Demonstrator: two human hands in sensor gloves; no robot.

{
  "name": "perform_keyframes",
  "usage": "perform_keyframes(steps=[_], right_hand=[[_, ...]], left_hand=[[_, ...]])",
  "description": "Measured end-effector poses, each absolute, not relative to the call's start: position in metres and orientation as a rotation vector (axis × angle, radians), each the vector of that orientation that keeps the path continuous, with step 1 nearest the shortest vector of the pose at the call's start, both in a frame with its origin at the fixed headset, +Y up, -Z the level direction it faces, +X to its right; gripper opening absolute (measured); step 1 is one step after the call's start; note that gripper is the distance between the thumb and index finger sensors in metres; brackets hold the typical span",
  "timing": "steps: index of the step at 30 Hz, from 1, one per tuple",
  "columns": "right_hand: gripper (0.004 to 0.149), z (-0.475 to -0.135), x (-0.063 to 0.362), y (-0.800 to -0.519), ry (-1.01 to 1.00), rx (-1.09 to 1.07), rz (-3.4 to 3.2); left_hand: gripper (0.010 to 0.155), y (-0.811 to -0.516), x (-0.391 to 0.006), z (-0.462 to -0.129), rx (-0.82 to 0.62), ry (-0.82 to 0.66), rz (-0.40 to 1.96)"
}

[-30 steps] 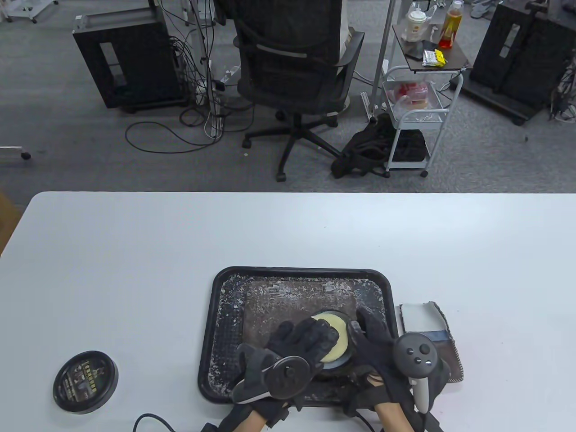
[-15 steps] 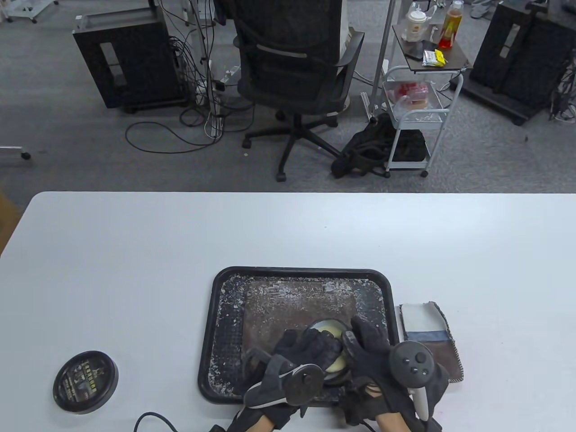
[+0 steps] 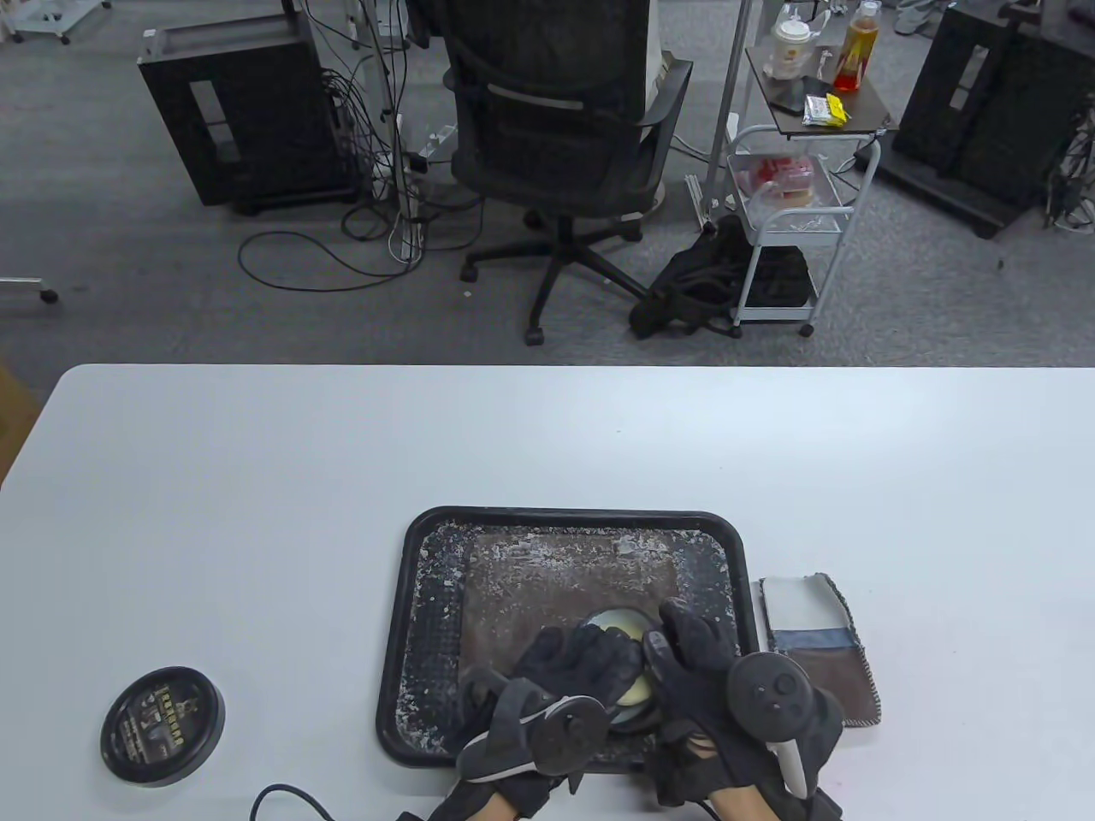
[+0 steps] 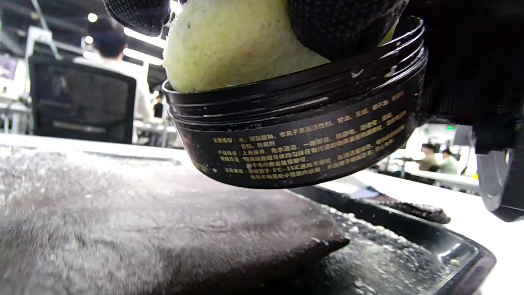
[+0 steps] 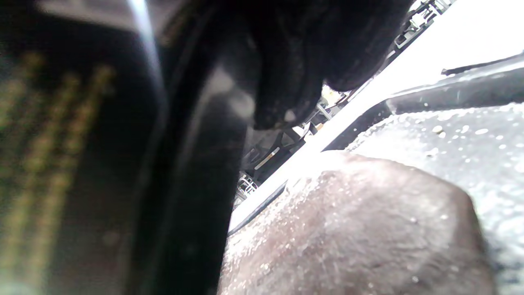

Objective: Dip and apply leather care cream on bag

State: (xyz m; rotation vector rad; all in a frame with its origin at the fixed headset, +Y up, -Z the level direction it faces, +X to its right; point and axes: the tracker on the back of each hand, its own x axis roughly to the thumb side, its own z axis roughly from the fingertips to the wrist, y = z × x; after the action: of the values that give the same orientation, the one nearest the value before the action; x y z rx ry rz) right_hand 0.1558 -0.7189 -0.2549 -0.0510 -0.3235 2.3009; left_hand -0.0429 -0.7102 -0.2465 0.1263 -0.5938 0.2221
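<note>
Fingers of the left hand (image 3: pixel 547 684) press a pale yellow sponge (image 4: pixel 229 45) into the round black cream jar (image 4: pixel 303 135). The right hand (image 3: pixel 727 693) grips that jar at its 3 o'clock side, lifted just above the brown leather bag (image 3: pixel 565 573) on the black tray (image 3: pixel 411 547).

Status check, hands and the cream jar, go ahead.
Right hand grips jar, lifted over bag. Left hand presses sponge into it. Nothing blocking.
</note>
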Motion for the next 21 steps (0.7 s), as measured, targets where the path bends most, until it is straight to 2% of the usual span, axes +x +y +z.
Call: perform_keyframes(steps=[9,21], right_hand=[[0.062,-0.2595,0.1594,-0.7230,-0.309,-0.030,2.305],[0.064,-0.2578,0.1509,-0.7232,-0.302,-0.026,2.290]], left_hand=[[0.059,-0.7107,-0.0382,-0.2403,0.095,-0.639,0.189],[0.059,-0.7054,-0.0394,-0.2367,0.207,-0.525,0.134]])
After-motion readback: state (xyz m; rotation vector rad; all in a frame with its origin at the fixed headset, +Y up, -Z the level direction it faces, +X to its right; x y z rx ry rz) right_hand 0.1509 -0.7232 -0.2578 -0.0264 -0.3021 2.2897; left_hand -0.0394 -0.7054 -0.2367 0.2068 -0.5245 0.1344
